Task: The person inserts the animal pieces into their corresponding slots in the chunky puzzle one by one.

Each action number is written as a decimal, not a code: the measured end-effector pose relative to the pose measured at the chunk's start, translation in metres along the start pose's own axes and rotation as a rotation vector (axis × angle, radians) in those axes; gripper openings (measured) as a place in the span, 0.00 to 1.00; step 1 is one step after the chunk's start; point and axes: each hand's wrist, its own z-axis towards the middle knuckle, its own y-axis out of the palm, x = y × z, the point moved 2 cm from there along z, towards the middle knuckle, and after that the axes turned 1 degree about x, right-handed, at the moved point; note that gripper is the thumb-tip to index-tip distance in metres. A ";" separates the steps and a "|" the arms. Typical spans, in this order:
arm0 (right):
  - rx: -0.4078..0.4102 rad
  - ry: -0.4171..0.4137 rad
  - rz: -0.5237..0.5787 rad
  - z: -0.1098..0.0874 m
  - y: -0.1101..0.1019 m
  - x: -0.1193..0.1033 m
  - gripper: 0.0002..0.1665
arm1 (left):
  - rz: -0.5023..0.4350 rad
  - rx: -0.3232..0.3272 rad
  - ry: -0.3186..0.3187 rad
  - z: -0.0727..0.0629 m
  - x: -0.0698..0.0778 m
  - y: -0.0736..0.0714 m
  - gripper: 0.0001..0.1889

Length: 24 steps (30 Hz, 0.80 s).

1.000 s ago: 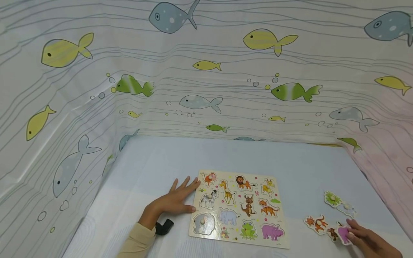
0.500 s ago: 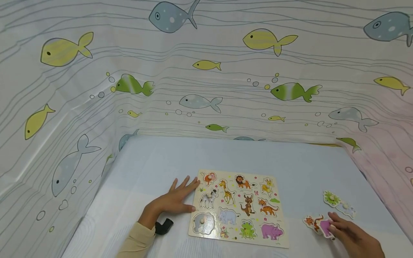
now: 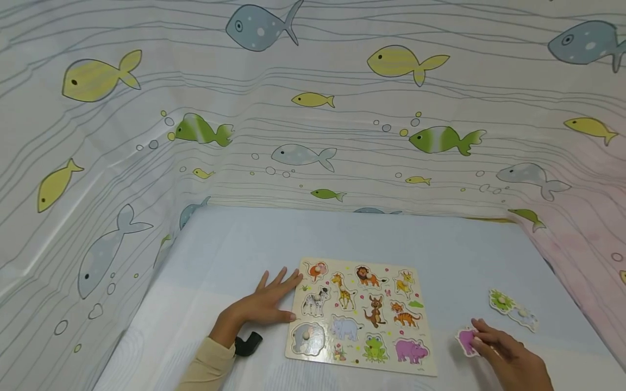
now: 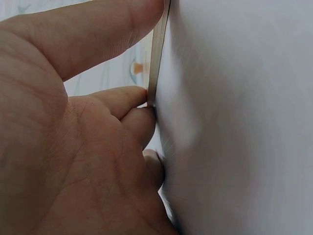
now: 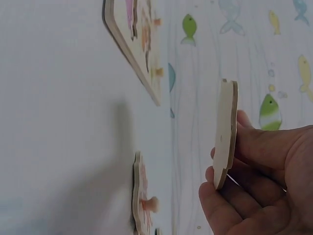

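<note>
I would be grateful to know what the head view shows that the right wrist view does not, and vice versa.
Only the head view shows the left hand, the black curved object by its wrist, and the purple face of the held piece. Only the right wrist view shows that piece's plain underside. Both show the right hand gripping it, the puzzle board and the fish-printed backdrop.

Head view from above, forward and down; low, close, sideways wrist views; puzzle board [image 3: 354,348] in all.
</note>
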 end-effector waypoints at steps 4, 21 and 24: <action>0.003 -0.024 0.000 -0.003 0.008 -0.008 0.15 | 0.003 -0.001 -0.001 0.000 0.000 -0.001 0.49; 0.063 -0.037 0.099 -0.017 0.041 -0.045 0.05 | -0.016 0.009 -0.016 -0.001 0.002 -0.001 0.50; 0.065 -0.012 0.096 -0.019 0.045 -0.049 0.06 | -0.026 0.009 -0.016 -0.001 0.003 -0.001 0.50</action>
